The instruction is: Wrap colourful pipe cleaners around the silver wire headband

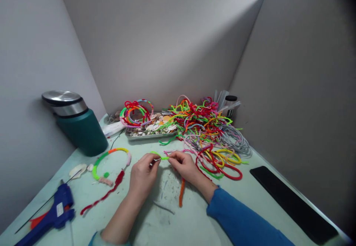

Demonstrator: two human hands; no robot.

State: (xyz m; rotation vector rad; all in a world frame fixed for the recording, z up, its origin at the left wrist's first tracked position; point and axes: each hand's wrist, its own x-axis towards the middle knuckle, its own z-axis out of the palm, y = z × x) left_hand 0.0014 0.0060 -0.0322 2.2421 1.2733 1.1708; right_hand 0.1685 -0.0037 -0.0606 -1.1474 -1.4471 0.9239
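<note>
My left hand [143,173] and my right hand [183,165] meet over the middle of the pale green table [167,223]. Both pinch a bright green pipe cleaner [159,156] that arches between their fingertips, with a bare wire end showing at the left thumb. An orange pipe cleaner [181,192] lies under my right wrist. To the left lies a hoop wrapped in green, orange and pink pipe cleaners [109,160], and a red pipe cleaner [104,196] trails below it.
A big tangle of coloured pipe cleaners [204,127] fills the back right, beside a metal tray of shells [150,129] with wrapped hoops [136,112]. A blue glue gun [52,214] lies front left, a green lidded jug [76,121] at left, a black phone [289,201] right.
</note>
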